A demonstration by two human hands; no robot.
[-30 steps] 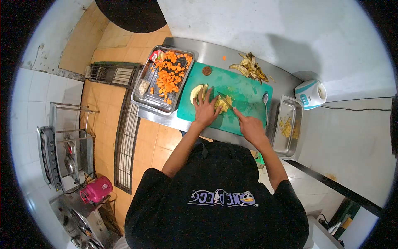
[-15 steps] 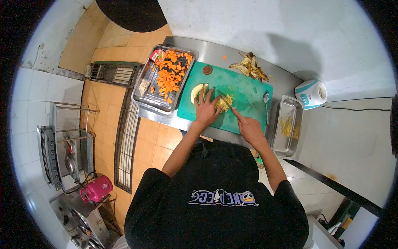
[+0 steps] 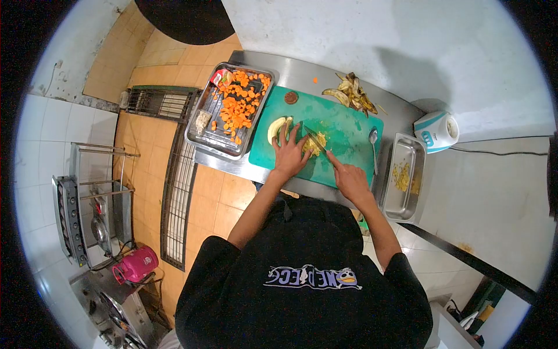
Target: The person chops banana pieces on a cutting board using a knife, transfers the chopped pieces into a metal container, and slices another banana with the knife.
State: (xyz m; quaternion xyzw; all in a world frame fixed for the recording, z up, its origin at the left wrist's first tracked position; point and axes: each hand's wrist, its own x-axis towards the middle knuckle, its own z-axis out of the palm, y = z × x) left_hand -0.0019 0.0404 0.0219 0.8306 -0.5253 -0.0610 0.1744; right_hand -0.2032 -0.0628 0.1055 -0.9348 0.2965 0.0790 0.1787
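Head view: right hand (image 3: 350, 180) grips knife (image 3: 319, 142), blade at chopped yellow pieces (image 3: 314, 149), frame centre. Left hand (image 3: 289, 157) open, fingers spread, just left of them. Count: 1 knife, 1 spoon (image 3: 373, 139), 2 metal trays (image 3: 401, 202). Bare cutting board (image 3: 349, 136) between blade and spoon; lower edge near right hand.

A loose black short-sleeved T-shirt (image 3: 308, 244) is displaying purple lettering (image 3: 311, 277) outlined in white, with a yellow-orange accent (image 3: 348, 280) at one end.
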